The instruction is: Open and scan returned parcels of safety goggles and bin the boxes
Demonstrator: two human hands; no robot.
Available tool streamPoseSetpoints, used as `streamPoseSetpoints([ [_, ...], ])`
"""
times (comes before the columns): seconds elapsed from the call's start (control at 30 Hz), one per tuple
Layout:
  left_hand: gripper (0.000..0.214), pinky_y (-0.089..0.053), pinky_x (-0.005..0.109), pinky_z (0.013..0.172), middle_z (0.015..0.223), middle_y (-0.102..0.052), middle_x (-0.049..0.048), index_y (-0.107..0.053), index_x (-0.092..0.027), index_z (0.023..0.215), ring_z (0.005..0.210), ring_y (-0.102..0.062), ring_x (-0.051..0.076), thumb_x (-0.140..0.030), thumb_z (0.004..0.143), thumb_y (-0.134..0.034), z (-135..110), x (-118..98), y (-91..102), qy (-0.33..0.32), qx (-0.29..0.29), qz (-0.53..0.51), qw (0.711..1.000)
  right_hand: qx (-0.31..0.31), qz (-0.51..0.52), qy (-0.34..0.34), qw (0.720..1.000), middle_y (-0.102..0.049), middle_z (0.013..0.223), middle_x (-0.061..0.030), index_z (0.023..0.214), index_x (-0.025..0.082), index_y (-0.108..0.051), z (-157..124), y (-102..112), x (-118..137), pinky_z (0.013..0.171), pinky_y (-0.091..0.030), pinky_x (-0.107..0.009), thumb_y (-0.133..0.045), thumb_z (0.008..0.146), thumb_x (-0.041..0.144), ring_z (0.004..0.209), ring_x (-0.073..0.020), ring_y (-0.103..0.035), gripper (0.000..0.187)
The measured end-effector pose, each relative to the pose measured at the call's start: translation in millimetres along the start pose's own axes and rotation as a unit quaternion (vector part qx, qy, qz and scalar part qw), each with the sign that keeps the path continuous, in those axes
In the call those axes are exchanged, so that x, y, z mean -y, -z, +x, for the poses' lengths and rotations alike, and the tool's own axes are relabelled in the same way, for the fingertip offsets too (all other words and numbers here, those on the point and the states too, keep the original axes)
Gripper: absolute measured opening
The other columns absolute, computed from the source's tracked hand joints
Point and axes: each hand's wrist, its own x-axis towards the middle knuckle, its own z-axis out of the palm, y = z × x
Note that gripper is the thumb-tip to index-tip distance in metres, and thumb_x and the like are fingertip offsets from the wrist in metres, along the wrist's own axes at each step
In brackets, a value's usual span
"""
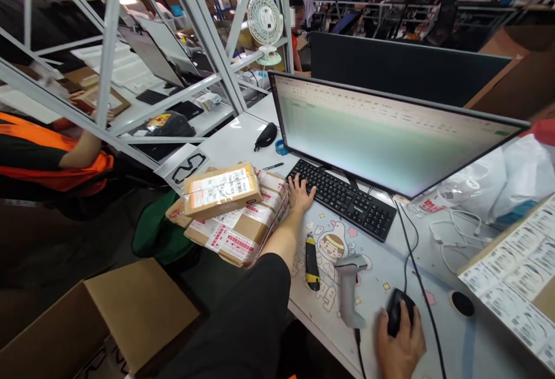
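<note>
Black mouse [396, 309] near right on desk [234, 142], under right hand [401, 344], fingers curled loosely over it. Left hand [300, 192] flat and open, fingertips on left end of black keyboard [347, 198], just beside stacked taped parcels [234, 211]. Between hands: grey scanner [349, 292] and yellow-black knife [311, 260]. Behind keyboard, wide monitor [385, 136] lit.

Before the monitor [390, 136] lies the keyboard [347, 197]; parcels [234, 211] stack left of it, scanner [349, 289] and mouse [396, 309] nearer (knife [311, 254] between).
</note>
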Motion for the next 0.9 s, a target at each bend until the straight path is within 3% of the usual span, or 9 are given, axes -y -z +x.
streamPoseSetpoints([
  [0.2,0.052,-0.027,0.064,0.133,0.178,-0.034,0.0083,-0.066,-0.023,0.14,0.166,-0.021,0.044,-0.058,0.104,-0.054,-0.2,1.7,-2.5,0.003,-0.009,0.051,0.999,-0.005,-0.038,0.026,0.999,-0.061,0.154,-0.0268,0.154,0.016,-0.064,-2.7,-5.4,-5.0,0.088,-0.057,-0.056,-0.066,0.101,0.046,0.117,-0.0471,-0.072,0.061],
  [0.57,0.057,-0.022,0.066,0.135,0.178,-0.034,0.0114,-0.064,-0.02,0.145,0.167,-0.019,0.046,-0.057,0.103,-0.055,0.3,4.8,-6.1,-0.011,-0.015,0.056,0.998,-0.002,-0.041,0.012,0.999,-0.059,0.156,-0.028,0.157,0.017,-0.062,0.3,-4.3,2.2,0.091,-0.058,-0.065,-0.065,0.103,0.044,0.124,-0.0533,-0.07,0.06],
  [0.9,0.06,-0.022,0.066,0.135,0.178,-0.033,0.0109,-0.064,-0.019,0.146,0.166,-0.019,0.047,-0.059,0.103,-0.054,1.4,5.5,-6.6,-0.012,-0.006,0.059,0.998,-0.003,-0.048,0.007,0.999,-0.06,0.154,-0.0285,0.156,0.016,-0.063,2.9,-3.6,5.2,0.092,-0.059,-0.067,-0.062,0.103,0.046,0.126,-0.0533,-0.069,0.061],
])
